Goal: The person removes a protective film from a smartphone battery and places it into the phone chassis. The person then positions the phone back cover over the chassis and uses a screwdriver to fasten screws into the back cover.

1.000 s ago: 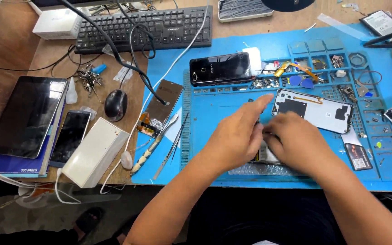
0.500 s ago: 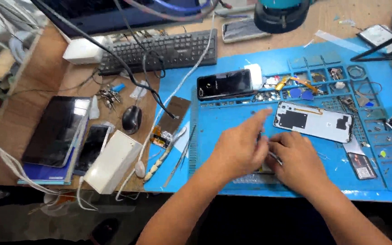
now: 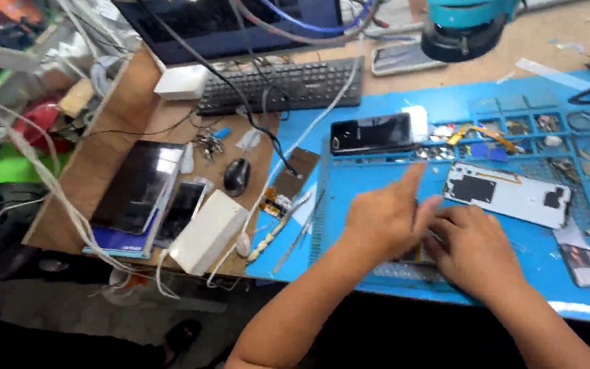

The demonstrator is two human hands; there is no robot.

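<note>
Down near the front edge of the blue work mat (image 3: pixel 486 102), both hands meet over a small flat device (image 3: pixel 418 255) that is almost wholly hidden beneath them. Only a sliver shows between the left hand (image 3: pixel 385 220), index finger raised, and the right hand (image 3: pixel 476 249), curled on it; whether either grips it I cannot tell. Just beyond the right hand lies a white phone back cover (image 3: pixel 507 194), with a black phone (image 3: pixel 371 133) farther up the mat.

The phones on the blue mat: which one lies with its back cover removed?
The white phone, right of the hands: its open back shows dark inner parts. The black phone above is closed and glossy.
</note>
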